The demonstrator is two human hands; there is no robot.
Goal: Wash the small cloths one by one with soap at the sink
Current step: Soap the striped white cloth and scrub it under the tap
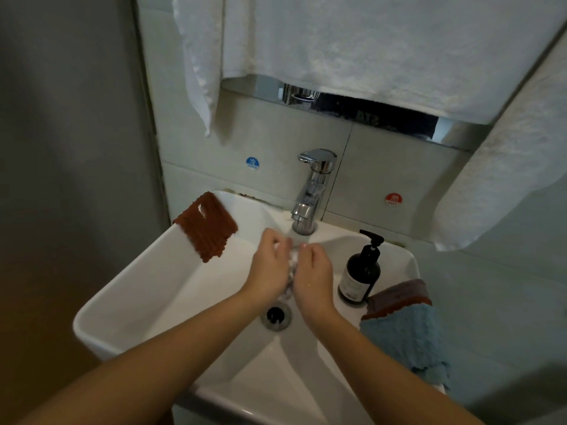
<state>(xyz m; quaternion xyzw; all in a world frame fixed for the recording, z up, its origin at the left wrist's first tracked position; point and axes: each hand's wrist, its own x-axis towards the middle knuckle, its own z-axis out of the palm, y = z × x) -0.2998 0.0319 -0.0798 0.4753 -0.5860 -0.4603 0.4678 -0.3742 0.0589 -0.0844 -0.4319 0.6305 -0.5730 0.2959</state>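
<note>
**Cloth rubbed under the tap**

Here a pale small cloth (292, 266) was held over the sink (171, 289) basin, below the faucet (310, 194), clamped between both grips: left hand (270, 271) and right hand (313, 277) curled round it. A brown cloth (207, 227) was draped over the back-left rim.

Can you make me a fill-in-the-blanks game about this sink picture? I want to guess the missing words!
1. The brown cloth hangs over the sink's ____ rim.
2. The left hand and right hand rub a small ____ cloth between them.
3. The dark soap bottle has a ____ on top.
4. The sticker on the wall that says COLD is ____.

Missing words: left; white; pump; blue
</note>
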